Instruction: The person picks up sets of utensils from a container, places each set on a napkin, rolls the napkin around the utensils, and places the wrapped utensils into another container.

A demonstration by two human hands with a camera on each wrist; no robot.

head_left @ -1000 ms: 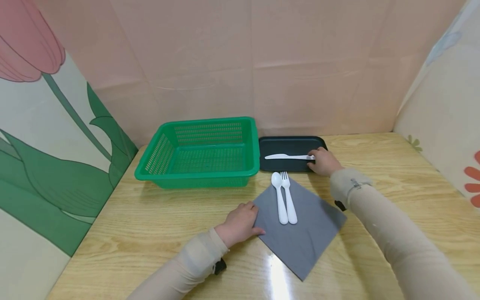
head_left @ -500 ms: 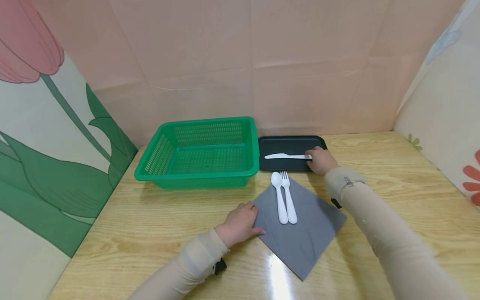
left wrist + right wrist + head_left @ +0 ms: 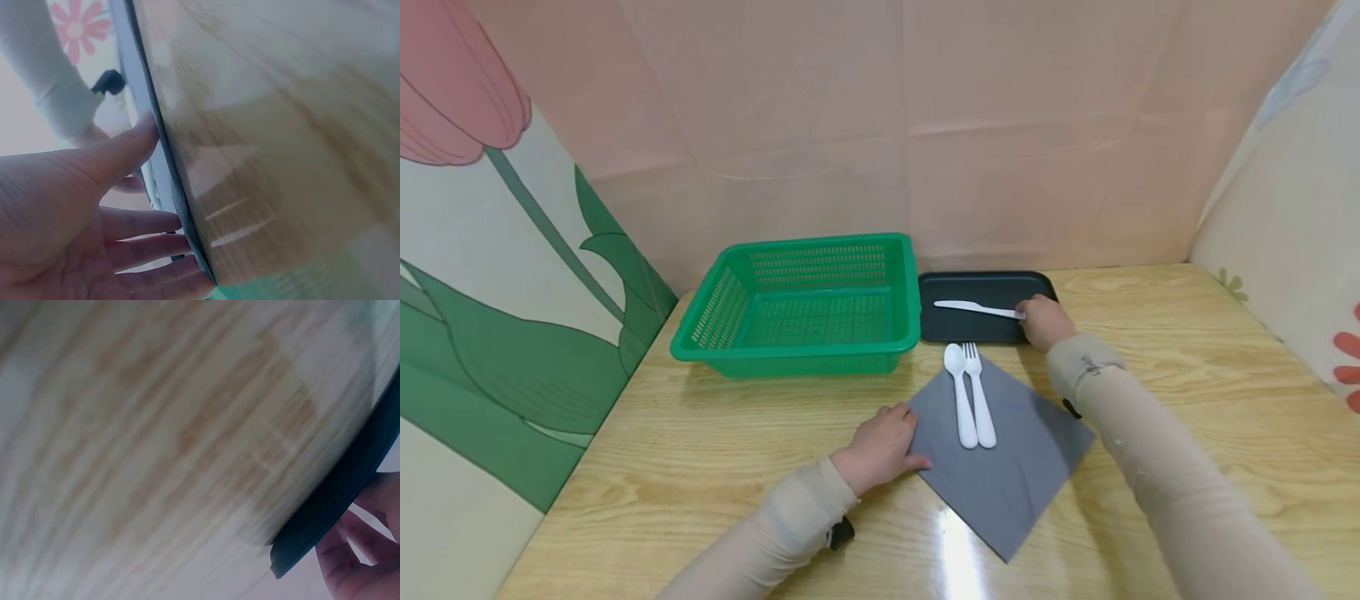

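Note:
In the head view, my right hand [image 3: 1047, 322] pinches the handle end of a white plastic knife [image 3: 974, 307] over a black tray [image 3: 934, 332]. The blade points left, its tip slightly raised toward the tray's back. The right wrist view has those fingers [image 3: 340, 569] behind the tray's edge, the knife hidden. My left hand [image 3: 878, 446] rests at the left edge of a grey napkin [image 3: 1015, 475], and the left wrist view shows its fingers [image 3: 147, 250] extended along that edge. On the napkin lie a white spoon [image 3: 962, 400] and a white fork [image 3: 980, 404], side by side.
A green plastic basket [image 3: 797, 364] with slotted walls stands left of the tray, close against it. Everything sits on a wood-grain table [image 3: 700, 467]. A pinkish backdrop [image 3: 970, 142] rises behind, and flower-printed panels flank both sides.
My right hand has slid a little left along the knife's handle and grips it; the blade tip has swung up toward the tray's back. My left hand has stayed in place.

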